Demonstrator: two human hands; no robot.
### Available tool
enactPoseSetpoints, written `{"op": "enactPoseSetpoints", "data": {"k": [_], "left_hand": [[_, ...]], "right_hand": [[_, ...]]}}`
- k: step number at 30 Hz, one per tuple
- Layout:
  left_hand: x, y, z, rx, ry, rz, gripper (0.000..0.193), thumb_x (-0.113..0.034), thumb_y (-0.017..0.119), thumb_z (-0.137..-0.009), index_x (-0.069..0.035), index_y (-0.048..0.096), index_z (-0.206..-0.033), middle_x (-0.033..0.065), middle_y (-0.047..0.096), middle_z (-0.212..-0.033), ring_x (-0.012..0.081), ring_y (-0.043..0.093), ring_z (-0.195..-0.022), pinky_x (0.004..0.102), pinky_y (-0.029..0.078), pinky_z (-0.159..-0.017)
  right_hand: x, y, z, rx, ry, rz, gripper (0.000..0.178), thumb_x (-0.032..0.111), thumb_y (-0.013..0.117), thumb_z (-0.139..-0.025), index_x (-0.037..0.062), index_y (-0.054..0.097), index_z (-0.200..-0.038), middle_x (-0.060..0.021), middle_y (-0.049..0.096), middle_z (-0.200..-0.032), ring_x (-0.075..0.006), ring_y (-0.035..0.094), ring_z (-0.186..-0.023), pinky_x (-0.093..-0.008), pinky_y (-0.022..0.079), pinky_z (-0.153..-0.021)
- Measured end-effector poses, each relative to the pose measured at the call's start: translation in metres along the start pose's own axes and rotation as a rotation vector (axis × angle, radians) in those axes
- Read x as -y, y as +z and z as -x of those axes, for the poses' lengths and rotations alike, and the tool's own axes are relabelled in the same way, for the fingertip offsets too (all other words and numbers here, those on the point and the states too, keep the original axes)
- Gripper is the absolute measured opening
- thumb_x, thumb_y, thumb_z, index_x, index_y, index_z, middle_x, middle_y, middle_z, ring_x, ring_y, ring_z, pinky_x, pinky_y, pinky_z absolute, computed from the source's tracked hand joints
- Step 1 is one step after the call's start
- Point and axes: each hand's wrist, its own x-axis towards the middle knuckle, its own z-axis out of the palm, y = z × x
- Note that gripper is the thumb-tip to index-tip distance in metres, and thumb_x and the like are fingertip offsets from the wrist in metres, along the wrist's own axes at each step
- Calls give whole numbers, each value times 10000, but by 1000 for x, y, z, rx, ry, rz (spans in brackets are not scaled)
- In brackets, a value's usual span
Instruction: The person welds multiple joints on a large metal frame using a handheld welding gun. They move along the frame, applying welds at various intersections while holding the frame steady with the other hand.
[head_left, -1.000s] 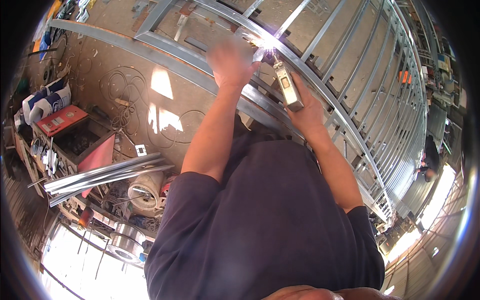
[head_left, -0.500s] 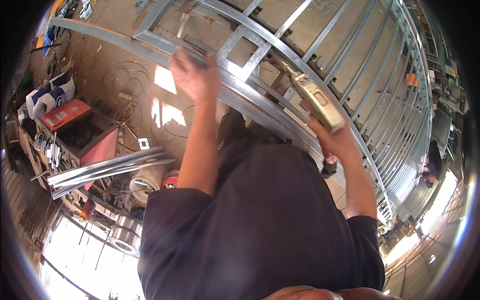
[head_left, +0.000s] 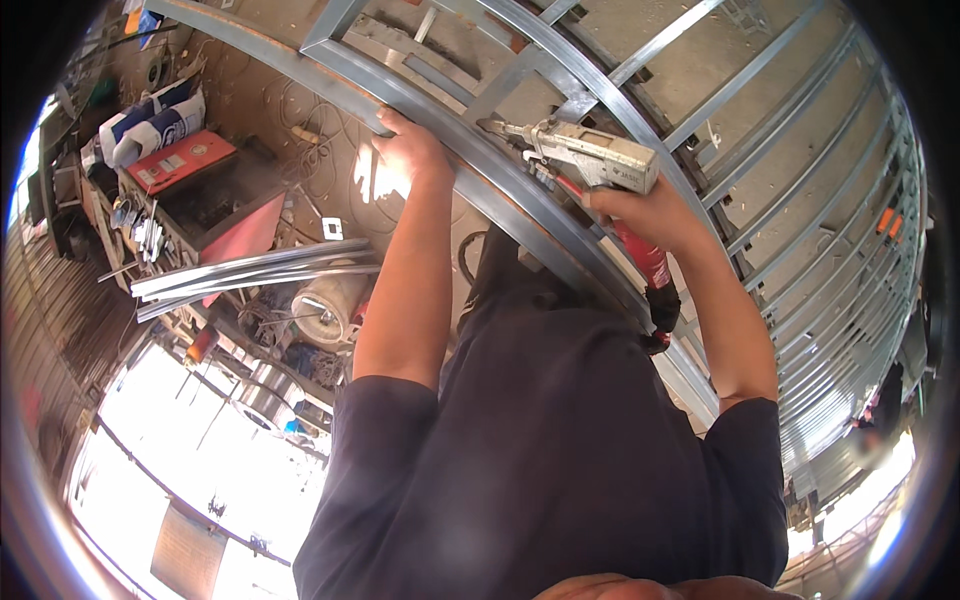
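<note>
My left hand [head_left: 414,155] grips the edge of the grey steel bar [head_left: 285,80], which lies along the near side of a metal frame. Its fingertips are partly hidden behind the bar. In my right hand [head_left: 650,212] is a pistol-grip power tool [head_left: 600,155] with a scuffed tan body and a red handle. The tool's nose points left, over the frame's near rail [head_left: 455,132]. Whether the nose touches the metal I cannot tell. A flat plate with a square opening [head_left: 510,85] sits in the frame beyond the tool, partly covered by it.
Rows of parallel metal slats [head_left: 780,225] stretch away on the right. At left stand a red box [head_left: 180,160] on a bench, filled bags [head_left: 165,125], loose metal profiles [head_left: 250,272] and a whitish bucket [head_left: 325,305]. A coiled cable [head_left: 310,150] lies on the floor.
My left hand has come down from above the frame, fingers apart, and taken hold of the bar. The tool has swung from pointing up-left to pointing left. My view has shifted.
</note>
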Motion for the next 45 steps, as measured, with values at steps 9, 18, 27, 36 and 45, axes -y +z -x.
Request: {"op": "enactPoseSetpoints", "data": {"k": [9,18,27,36,45], "left_hand": [[-28,0,29,-113,-4,-192,864,-655,396,-1033,93,486,-1456,287,633,-1360,419,664,-1194,478,558,-996],[-24,2,24,-144,1,-258,874,-660,379,-1033,78,471,-1492,272,624,-1397,418,633,-1259,497,499,-1072],[-29,2,28,-139,-26,-260,838,-639,364,-1046,60,479,-1494,261,604,-1430,423,614,-1284,505,483,-1091],[-23,1,23,-119,12,-288,887,-661,331,-1044,95,424,-1497,298,662,-1310,442,659,-1191,500,518,-1034],[-22,2,22,-126,7,-244,861,-657,354,-1045,97,460,-1447,293,691,-1246,447,686,-1127,504,545,-975]], "right_hand": [[-9,-6,-20,65,-50,-122,400,141,785,-847,2,657,-1200,-50,697,-909,-133,642,-749,-316,547,-650],[-10,-7,-23,60,-49,-170,316,142,792,-836,9,682,-1101,-37,698,-868,-126,643,-730,-304,542,-643],[-13,-7,-24,83,-73,-148,348,145,794,-837,4,677,-1134,-36,687,-896,-120,638,-733,-303,545,-640],[-16,-9,-19,76,-34,-97,414,177,800,-853,-3,667,-1201,-50,687,-942,-137,641,-756,-316,560,-663],[-16,-9,-10,46,-25,-76,428,196,818,-847,12,671,-1205,-49,693,-954,-140,648,-782,-321,559,-686]]}}
